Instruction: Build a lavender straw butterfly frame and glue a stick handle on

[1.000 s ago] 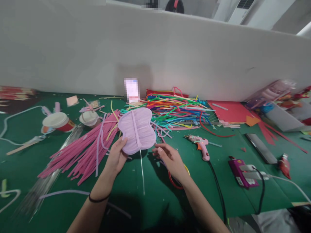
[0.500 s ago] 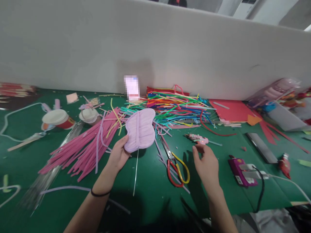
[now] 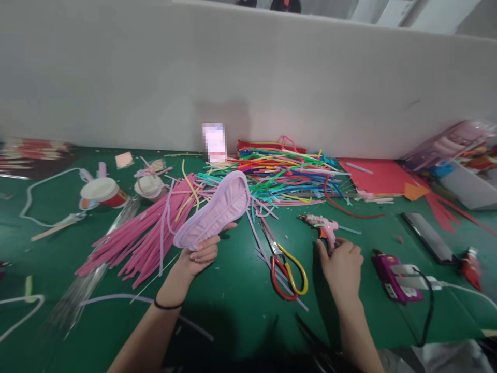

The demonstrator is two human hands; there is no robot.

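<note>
In my left hand (image 3: 200,259) is a lilac, butterfly-like piece (image 3: 219,212) that looks made of pipe cleaners. My fingers are closed on its lower edge, and its ribbed face is tilted. A thin wire stem (image 3: 155,278) slants down to the left from it. My right hand (image 3: 344,267) is at the pink hot glue gun (image 3: 328,228), which lies on the table with its nozzle to the left. The thumb is on one side of the handle and the fingers on the other. Between my hands lie scissors (image 3: 287,267) with red and yellow handles.
Pink pipe cleaners (image 3: 135,235) fan out at left, near two paper cups (image 3: 103,191). A multicoloured pile (image 3: 279,171) lies at the back, beside red sheets (image 3: 375,175). At right are a dark phone-like slab (image 3: 427,237) and a purple power strip (image 3: 392,277) with cords.
My left hand has turned the lilac piece, so it tilts and its stem swings left. My right hand has closed round the glue gun's handle. The view has shifted slightly.
</note>
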